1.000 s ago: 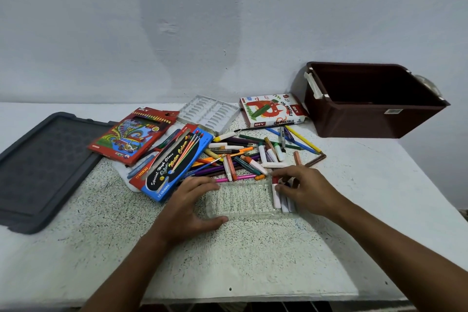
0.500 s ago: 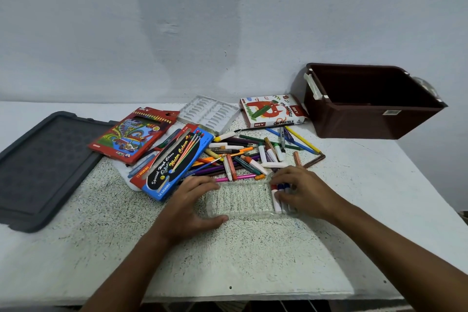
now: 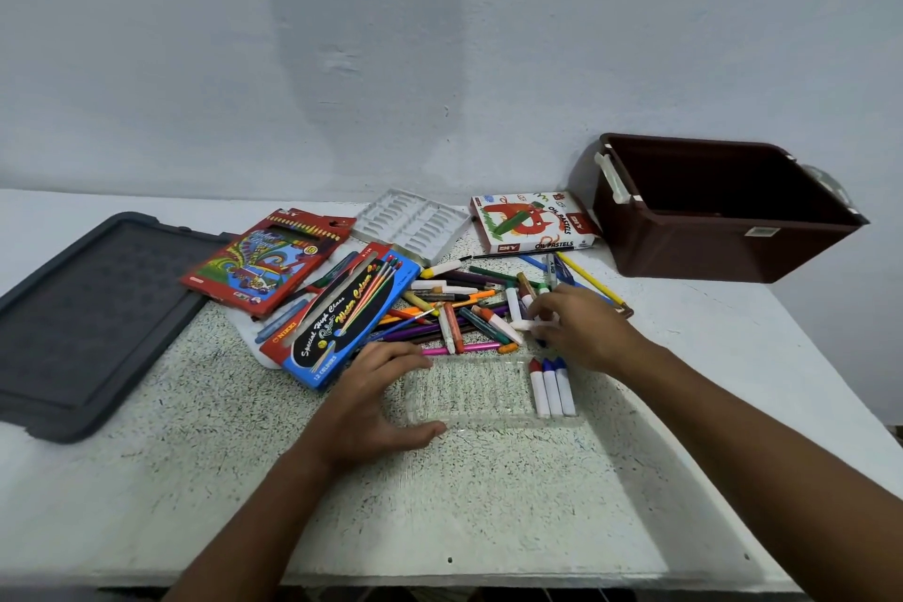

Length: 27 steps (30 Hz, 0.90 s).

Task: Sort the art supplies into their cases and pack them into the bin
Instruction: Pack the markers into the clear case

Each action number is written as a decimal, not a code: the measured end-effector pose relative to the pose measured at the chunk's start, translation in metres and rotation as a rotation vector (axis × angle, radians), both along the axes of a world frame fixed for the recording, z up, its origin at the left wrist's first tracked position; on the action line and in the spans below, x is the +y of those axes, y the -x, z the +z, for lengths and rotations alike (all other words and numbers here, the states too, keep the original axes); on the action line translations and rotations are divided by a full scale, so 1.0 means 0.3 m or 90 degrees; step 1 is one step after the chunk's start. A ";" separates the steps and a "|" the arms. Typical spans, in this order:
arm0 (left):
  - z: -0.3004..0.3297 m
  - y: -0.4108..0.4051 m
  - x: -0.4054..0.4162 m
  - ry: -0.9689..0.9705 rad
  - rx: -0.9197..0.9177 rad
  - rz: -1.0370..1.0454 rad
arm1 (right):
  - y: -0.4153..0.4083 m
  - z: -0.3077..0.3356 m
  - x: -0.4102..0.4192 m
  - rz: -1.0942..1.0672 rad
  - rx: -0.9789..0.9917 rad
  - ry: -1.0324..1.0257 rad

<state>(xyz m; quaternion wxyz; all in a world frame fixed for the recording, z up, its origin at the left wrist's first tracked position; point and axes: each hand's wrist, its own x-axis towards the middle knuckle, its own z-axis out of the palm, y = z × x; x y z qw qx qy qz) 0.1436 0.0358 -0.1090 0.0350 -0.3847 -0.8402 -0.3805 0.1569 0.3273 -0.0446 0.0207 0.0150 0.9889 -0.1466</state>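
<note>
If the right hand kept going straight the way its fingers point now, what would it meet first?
The right hand points left into the loose pile. Its fingers already touch a white crayon; next would probably come the orange-tipped crayon, though depth is unclear.

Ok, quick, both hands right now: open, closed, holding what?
Left hand: open, fingers and thumb resting against the clear tray.
Right hand: pinching a white marker in the pile.

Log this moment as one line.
left hand steadies clear tray | right hand pinches white marker | three markers in tray
</note>
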 end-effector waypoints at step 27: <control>0.006 0.005 -0.004 -0.024 -0.037 0.000 | -0.057 0.090 -0.060 -0.046 0.070 0.385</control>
